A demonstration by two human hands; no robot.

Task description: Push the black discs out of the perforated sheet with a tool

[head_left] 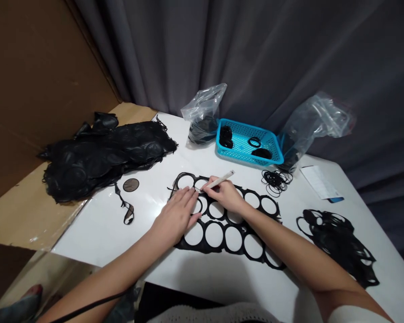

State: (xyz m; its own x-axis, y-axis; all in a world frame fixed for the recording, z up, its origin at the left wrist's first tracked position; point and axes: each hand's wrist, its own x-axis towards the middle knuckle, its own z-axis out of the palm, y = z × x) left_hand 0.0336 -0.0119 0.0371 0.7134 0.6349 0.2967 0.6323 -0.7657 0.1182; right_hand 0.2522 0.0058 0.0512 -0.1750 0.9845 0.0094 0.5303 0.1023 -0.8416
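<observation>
A black rubber sheet [202, 246] with rows of large round holes lies on the white table in front of me. My left hand [178, 213] rests flat on its left part, fingers stretched out beside a loose-looking ring. In my right hand [225, 194] is a slim white pen-like tool [222, 179], gripped like a pencil and slanting up to the right. Its tip meets the sheet close to my left fingertips, at a hole in the top row. The tip is too small to tell whether it is a blade.
A thick stack of black rubber sheets [104, 157] lies left, near a dark disc [131, 185] and a scrap strip [129, 213]. Behind stand a blue basket [245, 158] with black rings and two plastic bags [205, 105]. Thin black rings [276, 180], paper [318, 181] and black offcuts [340, 242] lie right.
</observation>
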